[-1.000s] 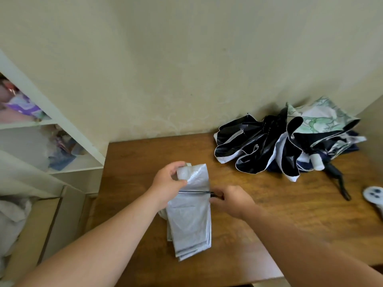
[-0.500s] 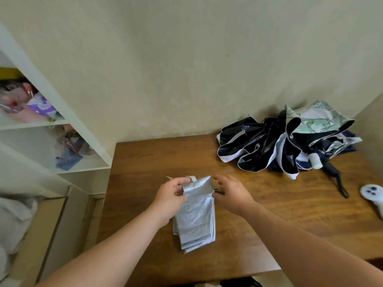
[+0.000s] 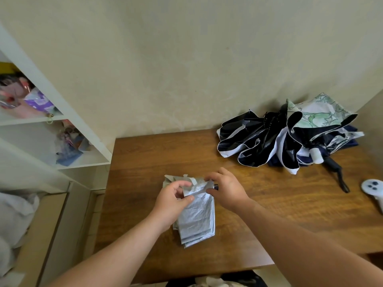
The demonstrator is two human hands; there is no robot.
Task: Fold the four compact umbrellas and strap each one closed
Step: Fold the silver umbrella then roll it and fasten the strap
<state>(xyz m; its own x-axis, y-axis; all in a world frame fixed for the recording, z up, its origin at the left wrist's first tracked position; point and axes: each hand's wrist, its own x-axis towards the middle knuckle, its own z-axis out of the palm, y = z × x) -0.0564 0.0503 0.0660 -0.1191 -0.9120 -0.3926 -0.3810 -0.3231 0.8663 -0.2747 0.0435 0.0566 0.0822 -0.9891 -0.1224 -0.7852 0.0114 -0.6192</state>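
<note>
A silver compact umbrella (image 3: 196,218) lies folded flat on the wooden table (image 3: 279,214), its pleats stacked toward me. My left hand (image 3: 173,200) grips its upper left side, thumb over the fabric. My right hand (image 3: 224,188) pinches the top right corner of the canopy, where a small dark part peeks out. A narrow strap (image 3: 191,180) sticks up loose at the top edge. At the back right, a heap of unfolded umbrellas lies crumpled: a black-and-white one (image 3: 255,141) and a green-patterned white one (image 3: 317,114) over navy fabric.
A black handle with wrist loop (image 3: 337,172) juts from the heap toward the right. A white controller (image 3: 374,187) lies at the table's right edge. White shelves (image 3: 62,129) with clutter stand to the left, against a plain wall.
The umbrella and both hands have shifted away from me. My right hand let go of the dark strap pulled across the bundle and moved up to the top corner.
</note>
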